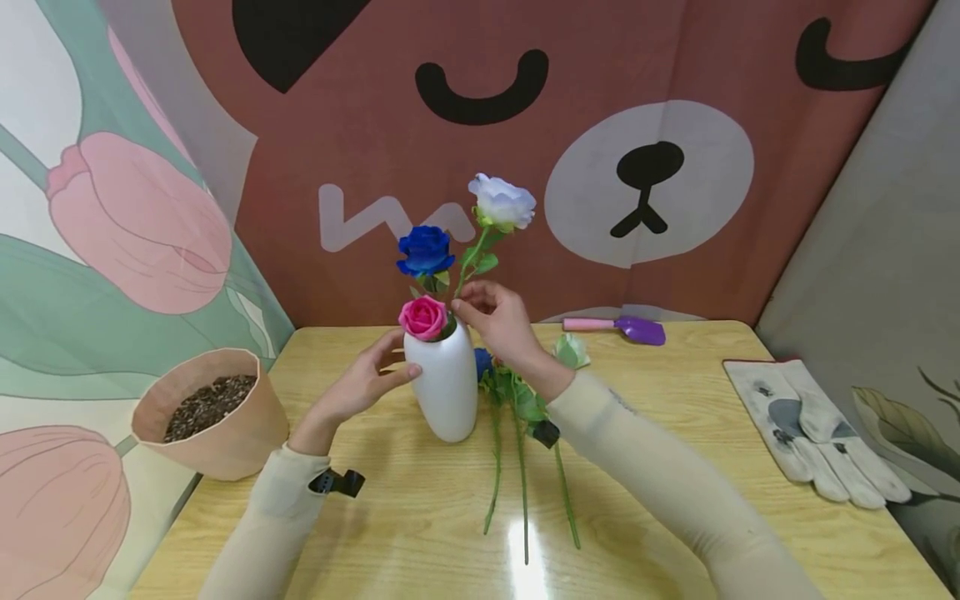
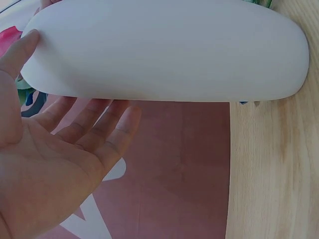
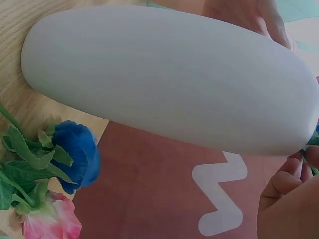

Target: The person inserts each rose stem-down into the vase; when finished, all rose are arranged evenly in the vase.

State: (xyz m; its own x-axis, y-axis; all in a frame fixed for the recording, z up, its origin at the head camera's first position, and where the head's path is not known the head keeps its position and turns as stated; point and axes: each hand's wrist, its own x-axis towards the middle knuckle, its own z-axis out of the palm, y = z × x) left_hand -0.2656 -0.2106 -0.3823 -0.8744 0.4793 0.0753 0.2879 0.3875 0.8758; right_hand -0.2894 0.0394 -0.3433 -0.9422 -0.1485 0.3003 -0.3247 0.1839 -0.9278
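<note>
A white vase (image 1: 444,387) stands on the table, tilted slightly, with a blue rose (image 1: 425,251) and a pink rose (image 1: 423,317) in its mouth. My left hand (image 1: 362,377) holds the vase near its top from the left, thumb (image 2: 25,52) on the near side and fingers reaching behind. With thumb and fingertips, my right hand (image 1: 501,325) pinches the green stem of a white rose (image 1: 504,202) right at the vase's rim. That bloom stands above the other two, leaning right. The stem's lower end is hidden by the hand and vase.
Right of the vase lie several more flowers on long stems, among them a blue rose (image 3: 77,157), a pink-and-white rose (image 3: 52,219) and a pale one (image 1: 573,350). A pot of soil (image 1: 247,446) stands left; a purple trowel (image 1: 641,331) and gloves (image 1: 813,429) lie right.
</note>
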